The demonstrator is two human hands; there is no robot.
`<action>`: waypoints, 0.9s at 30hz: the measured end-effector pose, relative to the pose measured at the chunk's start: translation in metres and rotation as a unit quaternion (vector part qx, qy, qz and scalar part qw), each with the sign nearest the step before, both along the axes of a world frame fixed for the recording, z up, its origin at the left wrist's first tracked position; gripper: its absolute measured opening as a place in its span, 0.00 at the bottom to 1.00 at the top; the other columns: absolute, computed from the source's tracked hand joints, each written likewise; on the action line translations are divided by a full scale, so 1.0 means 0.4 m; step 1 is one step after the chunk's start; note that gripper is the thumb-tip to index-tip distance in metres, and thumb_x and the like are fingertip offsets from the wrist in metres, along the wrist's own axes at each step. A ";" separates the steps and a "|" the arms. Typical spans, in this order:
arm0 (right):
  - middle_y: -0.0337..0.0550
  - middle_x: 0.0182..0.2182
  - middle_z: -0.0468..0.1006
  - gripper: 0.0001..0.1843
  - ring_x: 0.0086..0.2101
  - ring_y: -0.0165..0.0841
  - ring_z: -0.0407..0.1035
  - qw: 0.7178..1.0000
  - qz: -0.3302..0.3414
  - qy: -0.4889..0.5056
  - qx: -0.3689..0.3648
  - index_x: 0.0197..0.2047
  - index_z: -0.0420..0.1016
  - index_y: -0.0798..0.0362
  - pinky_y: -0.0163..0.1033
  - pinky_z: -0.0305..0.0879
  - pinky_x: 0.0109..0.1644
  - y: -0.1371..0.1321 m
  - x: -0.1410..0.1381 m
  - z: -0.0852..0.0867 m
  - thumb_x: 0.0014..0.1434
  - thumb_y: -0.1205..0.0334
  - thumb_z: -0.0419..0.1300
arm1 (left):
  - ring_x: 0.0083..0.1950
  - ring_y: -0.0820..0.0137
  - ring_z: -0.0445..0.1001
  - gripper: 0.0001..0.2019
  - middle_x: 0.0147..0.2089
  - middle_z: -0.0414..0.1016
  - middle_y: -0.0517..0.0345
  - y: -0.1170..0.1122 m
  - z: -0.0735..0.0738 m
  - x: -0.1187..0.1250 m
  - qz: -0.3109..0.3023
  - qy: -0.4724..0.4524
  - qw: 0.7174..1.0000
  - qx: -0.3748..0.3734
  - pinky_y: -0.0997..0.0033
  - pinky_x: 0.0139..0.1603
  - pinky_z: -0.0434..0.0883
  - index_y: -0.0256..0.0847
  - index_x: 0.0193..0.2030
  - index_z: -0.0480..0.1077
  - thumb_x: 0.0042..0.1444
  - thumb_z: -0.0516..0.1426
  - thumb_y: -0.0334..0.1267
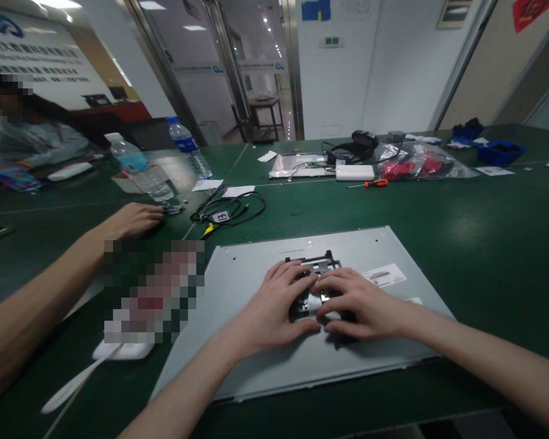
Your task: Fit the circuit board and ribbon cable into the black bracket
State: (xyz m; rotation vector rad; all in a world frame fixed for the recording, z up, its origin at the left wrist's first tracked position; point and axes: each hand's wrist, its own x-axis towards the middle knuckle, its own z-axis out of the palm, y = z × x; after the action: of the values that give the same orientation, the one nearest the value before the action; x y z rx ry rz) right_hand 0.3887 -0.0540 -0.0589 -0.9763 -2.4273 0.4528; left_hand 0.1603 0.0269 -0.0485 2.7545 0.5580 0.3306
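Note:
A flat grey metal panel [265,372] lies on the green table in front of me. On its middle sits a black-framed mechanism with silver metal parts [321,263], which looks like the inside of a disc drive. My left hand [281,305] grips it from the left with curled fingers. From the right, my right hand [363,305] is closed on the same mechanism, thumb towards me. The fingertips of both hands nearly meet over its centre and hide much of it. A white label [385,275] shows on the panel to the right.
Another person's hand [135,219] reaches in from the left beside small metal pieces [172,208]. Black cables [231,210], bottles [141,171] and a white cord [73,387] lie leftward. Farther off are an orange-handled screwdriver [375,183], a plastic bag [425,161] and a circuit panel [297,166].

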 end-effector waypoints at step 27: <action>0.46 0.48 0.77 0.08 0.50 0.37 0.69 0.992 -0.068 0.065 0.087 0.46 0.77 0.50 0.48 0.63 0.55 0.014 0.067 0.046 0.68 0.63 0.57 | 0.67 0.51 0.59 0.37 0.65 0.64 0.48 0.003 0.021 -0.001 0.012 0.009 1.000 0.019 0.39 0.70 0.51 0.47 0.65 0.61 0.52 0.64 0.59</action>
State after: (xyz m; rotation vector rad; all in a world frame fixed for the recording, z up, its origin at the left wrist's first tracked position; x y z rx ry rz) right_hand 0.4155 -0.0485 -0.0405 -0.9969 -2.2244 0.2438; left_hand 0.1600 0.0281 -0.0401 2.7919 0.5971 0.3252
